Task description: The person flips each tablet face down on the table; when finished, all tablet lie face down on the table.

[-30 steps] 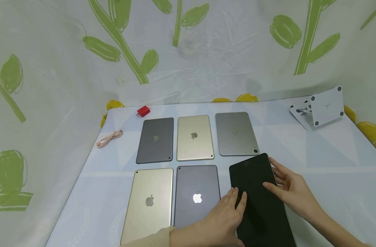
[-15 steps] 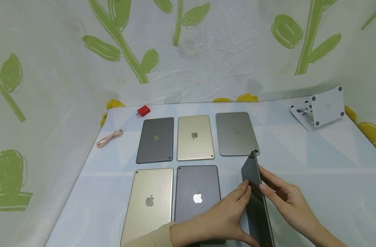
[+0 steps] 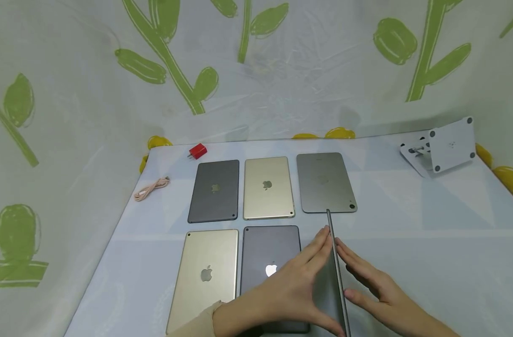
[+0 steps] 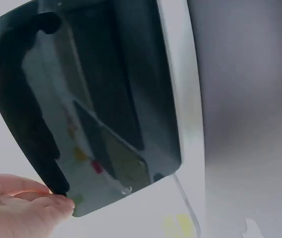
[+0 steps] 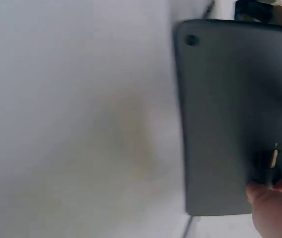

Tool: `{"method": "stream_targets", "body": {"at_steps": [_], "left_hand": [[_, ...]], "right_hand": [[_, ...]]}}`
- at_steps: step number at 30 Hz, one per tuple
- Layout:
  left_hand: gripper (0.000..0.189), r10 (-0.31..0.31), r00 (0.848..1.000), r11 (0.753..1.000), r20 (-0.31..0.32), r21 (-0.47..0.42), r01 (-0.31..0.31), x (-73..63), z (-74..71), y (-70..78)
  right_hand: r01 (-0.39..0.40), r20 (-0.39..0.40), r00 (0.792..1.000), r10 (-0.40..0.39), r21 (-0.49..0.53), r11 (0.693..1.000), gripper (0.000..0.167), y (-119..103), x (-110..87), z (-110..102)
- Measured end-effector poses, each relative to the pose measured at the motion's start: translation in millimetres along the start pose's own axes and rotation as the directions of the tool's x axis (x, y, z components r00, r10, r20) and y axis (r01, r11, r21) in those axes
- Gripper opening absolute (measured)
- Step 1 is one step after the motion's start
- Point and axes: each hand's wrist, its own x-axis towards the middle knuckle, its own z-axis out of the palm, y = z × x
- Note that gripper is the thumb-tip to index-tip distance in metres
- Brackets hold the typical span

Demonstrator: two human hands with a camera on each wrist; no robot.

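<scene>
Turned up on its long edge, a dark tablet (image 3: 339, 276) stands nearly edge-on between my hands in the head view. My left hand (image 3: 281, 290) grips its upper edge, fingers toward the far end and thumb toward the near end. The left wrist view shows the black glossy screen (image 4: 106, 114), with fingertips (image 4: 56, 206) at one corner. My right hand (image 3: 386, 295) has its fingers extended against the other side. A plain grey back with a corner camera (image 5: 192, 40) faces the right wrist view. Beneath my left hand lies a purple-grey tablet (image 3: 270, 252), partly hidden.
A gold tablet (image 3: 203, 276) lies at the front left. Behind are a dark grey tablet (image 3: 214, 191), another gold tablet (image 3: 270, 188) and a grey-green tablet (image 3: 325, 182). A red charger plug (image 3: 198, 150), a coiled cable (image 3: 152, 188) and a white stand (image 3: 451, 145) sit farther out.
The held tablet has turned from showing its black screen face to standing edge-on, shifting left. Both hands have turned with it; the other tablets stay put.
</scene>
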Motion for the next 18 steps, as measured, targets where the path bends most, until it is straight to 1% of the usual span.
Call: {"method": "stream_targets", "body": {"at_steps": [2,5,7,9,13,16,18], "left_hand": [[0.141,-0.006,1.0,1.0,0.012,-0.009,0.006,-4.1,-3.5,-2.2],[0.14,-0.023,0.999,0.999,0.045,-0.034,0.025,-10.9,-7.8,-6.1],[0.139,-0.036,0.997,0.998,0.068,-0.054,0.039,-14.7,-10.1,-8.4],[0.138,-0.039,0.996,0.997,0.084,-0.063,0.045,-17.4,-11.6,-10.3],[0.136,-0.052,0.993,0.995,0.104,-0.084,0.061,-21.2,-14.1,-12.3],[0.135,-0.075,0.99,0.992,0.116,-0.092,0.086,-24.7,-15.0,-13.7],[0.135,-0.089,0.989,0.991,0.119,-0.084,0.1,-27.4,-14.6,-15.4]], "right_hand": [[0.025,0.026,0.999,-0.024,-0.024,0.999,0.079,6.3,-3.1,2.3],[0.037,0.045,0.998,-0.034,-0.069,0.997,0.086,16.0,-6.8,6.1],[0.01,0.04,0.999,-0.005,-0.113,0.994,0.09,21.0,-8.7,8.3],[-0.052,0.026,0.998,0.057,-0.158,0.986,0.093,24.8,-10.7,10.2],[-0.164,-0.009,0.986,0.168,-0.266,0.95,0.096,31.8,-15.2,11.6],[-0.202,-0.035,0.979,0.201,-0.333,0.921,0.099,37.6,-18.4,11.9],[-0.213,-0.044,0.976,0.211,-0.351,0.912,0.099,40.8,-20.0,11.9]]}}
